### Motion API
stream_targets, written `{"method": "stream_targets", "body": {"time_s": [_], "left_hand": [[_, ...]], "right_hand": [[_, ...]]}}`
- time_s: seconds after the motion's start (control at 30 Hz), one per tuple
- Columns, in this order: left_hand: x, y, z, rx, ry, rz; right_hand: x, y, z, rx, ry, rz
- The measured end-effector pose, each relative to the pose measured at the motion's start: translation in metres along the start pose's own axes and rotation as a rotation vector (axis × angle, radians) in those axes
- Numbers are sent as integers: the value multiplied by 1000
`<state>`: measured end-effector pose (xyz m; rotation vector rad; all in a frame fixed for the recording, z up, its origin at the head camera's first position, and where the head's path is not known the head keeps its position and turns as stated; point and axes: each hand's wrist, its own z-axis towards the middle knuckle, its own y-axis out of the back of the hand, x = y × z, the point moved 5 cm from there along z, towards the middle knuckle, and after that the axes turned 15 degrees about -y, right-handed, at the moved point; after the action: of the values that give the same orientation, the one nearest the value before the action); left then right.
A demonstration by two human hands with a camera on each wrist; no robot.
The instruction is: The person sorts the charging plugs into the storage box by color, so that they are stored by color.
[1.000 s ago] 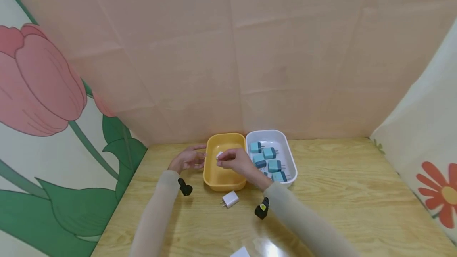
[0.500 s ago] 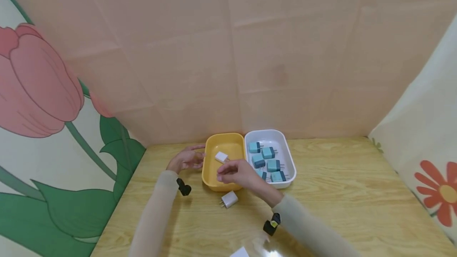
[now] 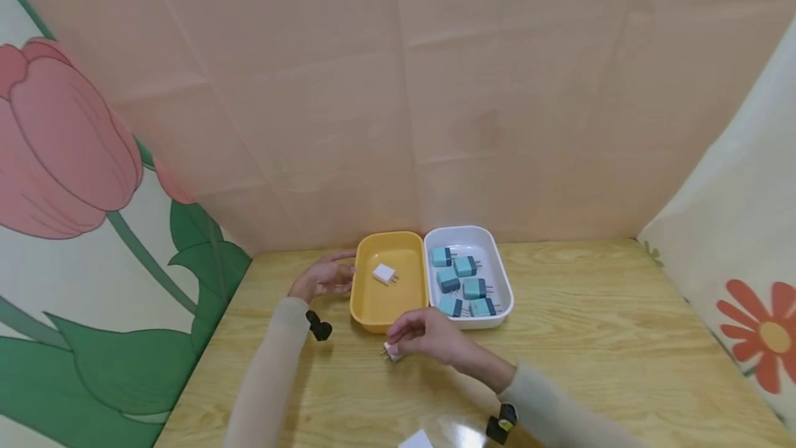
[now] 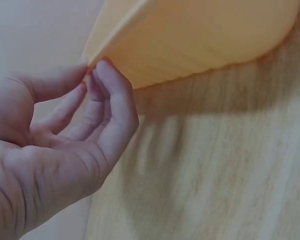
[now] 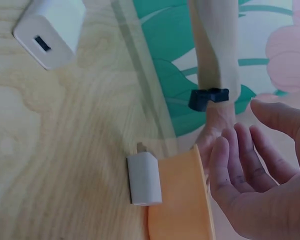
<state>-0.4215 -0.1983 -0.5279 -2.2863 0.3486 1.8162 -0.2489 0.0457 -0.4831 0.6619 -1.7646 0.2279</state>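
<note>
My left hand (image 3: 323, 277) pinches the left rim of a yellow tray (image 3: 381, 308), thumb and fingers meeting there in the left wrist view. A white plug-in charger (image 3: 385, 273) lies inside this tray, prongs pointing right. In front of the tray, my right hand (image 3: 430, 339) hovers over a second white charger (image 3: 390, 352) on the table, partly covering it in the head view. The right wrist view has that hand's fingers spread and holding nothing, apart from the charger (image 5: 145, 178) beside the tray wall.
A white tray (image 3: 506, 281) with several teal chargers (image 3: 475, 288) stands against the yellow tray's right side. Another white charger (image 5: 52, 30) lies on the wooden table (image 3: 591, 337) near its front edge. Cloth backdrops (image 3: 528, 123) rise behind and at both sides.
My right hand has let go of a white charger in the yellow tray and drawn back toward me, over the charger on the table. The left hand stays at the tray rim.
</note>
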Motion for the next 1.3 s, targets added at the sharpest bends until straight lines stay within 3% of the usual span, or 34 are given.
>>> {"method": "stream_targets", "body": {"time_s": [0.3,0.5,0.8,1.07,1.3], "left_hand": [[0,4,2,45,-26,-10],[-6,6,-6,49,-42,-24],[-5,5,-2,26,-31,-38],[4,9,4,-4,-28,-61],[2,9,3,-12,-25,-33]], "right_hand": [[-9,-13,-19,88,25,-59],[-23,-25,-35,98,72,-189],[-53,-25,-61,96,-5,-324],[-62,-21,-71,41,14,-316],[-70,-18,-71,74,-18,-240]]}}
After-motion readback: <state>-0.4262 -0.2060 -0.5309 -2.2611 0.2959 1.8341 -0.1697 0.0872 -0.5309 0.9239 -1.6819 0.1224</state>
